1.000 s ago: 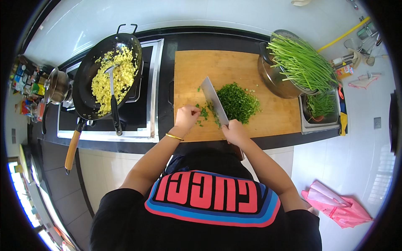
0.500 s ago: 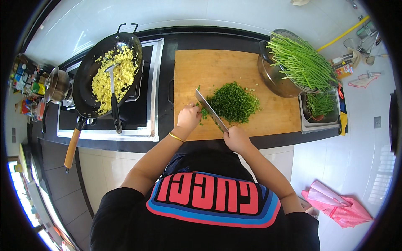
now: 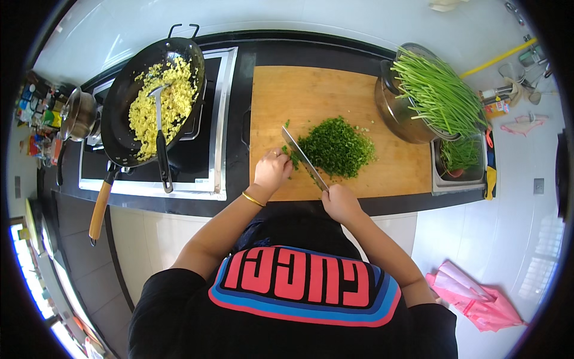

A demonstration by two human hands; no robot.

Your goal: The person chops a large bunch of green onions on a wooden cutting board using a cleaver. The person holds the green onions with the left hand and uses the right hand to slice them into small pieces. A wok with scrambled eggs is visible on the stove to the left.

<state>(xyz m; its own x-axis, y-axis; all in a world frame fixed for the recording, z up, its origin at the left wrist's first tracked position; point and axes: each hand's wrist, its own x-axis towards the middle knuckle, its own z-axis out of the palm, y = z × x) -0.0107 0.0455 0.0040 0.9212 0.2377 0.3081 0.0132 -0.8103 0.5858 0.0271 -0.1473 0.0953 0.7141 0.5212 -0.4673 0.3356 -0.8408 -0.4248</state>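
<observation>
My right hand [image 3: 342, 202] is closed round the handle of a kitchen knife [image 3: 303, 157]. Its long blade points away and to the left, along the left side of a heap of finely chopped green chives [image 3: 336, 146]. My left hand [image 3: 271, 173], with a gold bangle on the wrist, is closed just left of the blade. Its curled fingers hold a small bunch of chives [image 3: 291, 154], mostly hidden under the fingertips. Everything rests on a wooden cutting board [image 3: 311, 90].
Left, on the stove, sits a black wok [image 3: 116, 131] of yellow scrambled egg with a spatula [image 3: 160, 140] in it. Long whole chives [image 3: 436, 90] lie across a large pot [image 3: 391, 113] at the right. A small sink [image 3: 445, 188] beside it holds more greens. A saucepan [image 3: 78, 113] stands far left.
The whole view has shifted slightly. Knife and both hands keep nearly the same place on the board, with the blade still beside the left fingers.
</observation>
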